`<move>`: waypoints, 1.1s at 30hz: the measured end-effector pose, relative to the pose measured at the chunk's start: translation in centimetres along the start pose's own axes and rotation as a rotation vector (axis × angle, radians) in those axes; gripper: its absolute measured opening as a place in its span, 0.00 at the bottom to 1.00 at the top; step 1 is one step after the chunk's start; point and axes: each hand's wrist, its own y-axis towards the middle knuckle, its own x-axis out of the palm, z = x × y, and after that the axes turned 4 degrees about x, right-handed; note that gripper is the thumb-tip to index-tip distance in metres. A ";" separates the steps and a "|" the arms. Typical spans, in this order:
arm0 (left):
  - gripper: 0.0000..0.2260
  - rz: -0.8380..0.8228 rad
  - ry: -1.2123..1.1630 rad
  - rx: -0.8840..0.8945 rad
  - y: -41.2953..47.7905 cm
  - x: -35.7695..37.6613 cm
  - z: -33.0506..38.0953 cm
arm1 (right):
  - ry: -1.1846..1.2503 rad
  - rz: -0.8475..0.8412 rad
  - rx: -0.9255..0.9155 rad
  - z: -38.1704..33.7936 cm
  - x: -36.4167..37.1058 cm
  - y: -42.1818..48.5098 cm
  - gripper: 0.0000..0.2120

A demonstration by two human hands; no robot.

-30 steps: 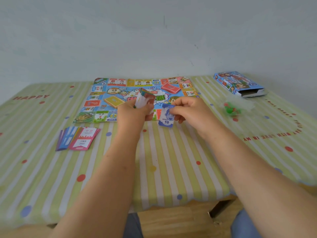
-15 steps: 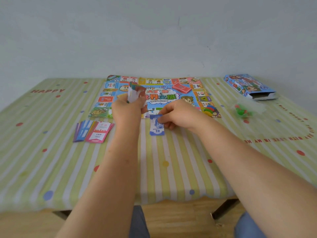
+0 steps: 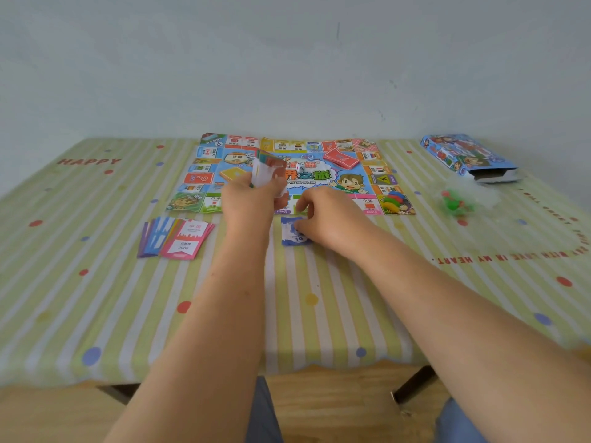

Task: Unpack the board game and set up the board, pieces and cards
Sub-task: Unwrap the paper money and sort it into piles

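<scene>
The colourful game board (image 3: 377, 174) lies open at the far middle of the table, with a red card stack (image 3: 341, 158), a yellow card stack (image 3: 235, 174) and a white die (image 3: 300, 167) on it. My left hand (image 3: 252, 199) grips a stack of paper notes (image 3: 267, 171) upright above the board's near edge. My right hand (image 3: 326, 219) pinches a blue "10" note (image 3: 292, 233) that lies flat on the cloth just in front of the board.
A fanned pile of blue and pink cards (image 3: 174, 238) lies at the left. The open game box (image 3: 470, 158) sits at the far right, with a clear bag of green pieces (image 3: 455, 203) in front of it. The striped tablecloth (image 3: 96, 298) ends at the near edge.
My right hand has carried the blue "10" note down from beside the held stack to the cloth in front of the board. My left hand stays raised with the stack.
</scene>
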 end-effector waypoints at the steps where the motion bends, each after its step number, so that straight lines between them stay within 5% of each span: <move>1: 0.03 -0.007 -0.005 -0.006 0.0 0.0 0.0 | 0.022 0.010 0.001 0.2 -0.1 0.0 0.11; 7: 0.04 -0.111 -0.111 -0.112 0.0 0.3 -0.1 | 0.462 0.223 0.068 1.8 -1.6 0.1 0.06; 12: 0.04 -0.248 -0.106 -0.150 -0.2 0.8 -0.1 | 0.793 0.216 0.185 3.9 -2.4 -0.2 0.02; 22: 0.11 -0.466 0.027 -0.130 -0.4 1.3 -0.7 | 0.845 0.090 0.135 3.8 -2.6 -0.2 0.03; 33: 0.08 -0.482 -0.059 -0.205 -0.5 1.6 -0.1 | 0.865 0.121 0.165 4.2 -2.7 0.0 0.02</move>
